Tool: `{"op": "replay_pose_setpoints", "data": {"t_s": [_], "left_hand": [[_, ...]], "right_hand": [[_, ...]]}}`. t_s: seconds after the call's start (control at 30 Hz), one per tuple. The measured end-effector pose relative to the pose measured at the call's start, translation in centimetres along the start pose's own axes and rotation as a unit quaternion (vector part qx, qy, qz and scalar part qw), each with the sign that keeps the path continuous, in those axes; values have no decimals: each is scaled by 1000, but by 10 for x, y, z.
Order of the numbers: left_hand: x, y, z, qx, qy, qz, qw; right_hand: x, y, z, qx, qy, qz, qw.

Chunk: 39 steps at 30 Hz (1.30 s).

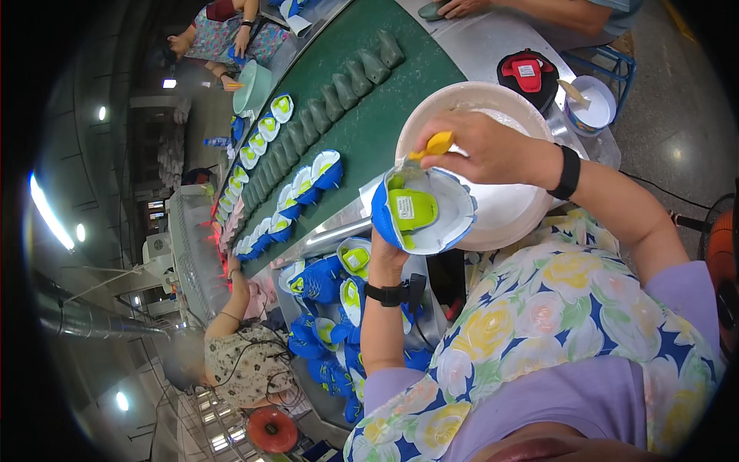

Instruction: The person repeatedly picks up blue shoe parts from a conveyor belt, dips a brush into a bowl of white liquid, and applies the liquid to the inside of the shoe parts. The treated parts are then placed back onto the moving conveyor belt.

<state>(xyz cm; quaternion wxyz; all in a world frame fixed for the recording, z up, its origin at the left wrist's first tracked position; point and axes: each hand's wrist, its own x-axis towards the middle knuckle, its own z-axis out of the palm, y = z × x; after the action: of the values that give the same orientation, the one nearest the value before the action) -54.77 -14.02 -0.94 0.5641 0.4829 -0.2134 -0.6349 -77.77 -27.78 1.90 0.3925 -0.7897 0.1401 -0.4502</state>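
Holding yellow brush [439, 144] at blue upper [426, 212]

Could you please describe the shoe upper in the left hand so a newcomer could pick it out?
Find the big pale basin beside the green belt. At its lower-left side, the left hand holds a blue shoe upper with white lining and lime-green tongue. Unlike the similar uppers heaped nearby, it is in hand, with a yellow-handled brush at its edge.

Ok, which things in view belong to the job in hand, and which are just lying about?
Likely in the job:
- blue shoe upper in the left hand
- yellow-handled brush in the right hand
- pale basin

Seemingly incidental:
- bottle
- orange fan
- black cable
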Motion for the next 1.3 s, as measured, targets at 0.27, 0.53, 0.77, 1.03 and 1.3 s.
{"op": "replay_pose_setpoints", "data": {"t_s": [0.27, 0.53, 0.77, 1.03, 1.3], "left_hand": [[23, 7, -36, 34, 100, 128, 986], [141, 22, -180, 38, 199, 147, 968], [182, 12, -268, 197, 250, -15, 948], [11, 77, -253, 520, 294, 131, 791], [-39, 0, -266, 783, 378, -55, 491]], "right_hand": [[-20, 20, -7, 1, 16, 183, 983], [-64, 22, -18, 36, 47, 290, 955], [-65, 23, -12, 23, -9, 295, 955], [-64, 38, -24, 1, -47, 343, 938], [-41, 42, 15, 3, -131, 239, 962]]}}
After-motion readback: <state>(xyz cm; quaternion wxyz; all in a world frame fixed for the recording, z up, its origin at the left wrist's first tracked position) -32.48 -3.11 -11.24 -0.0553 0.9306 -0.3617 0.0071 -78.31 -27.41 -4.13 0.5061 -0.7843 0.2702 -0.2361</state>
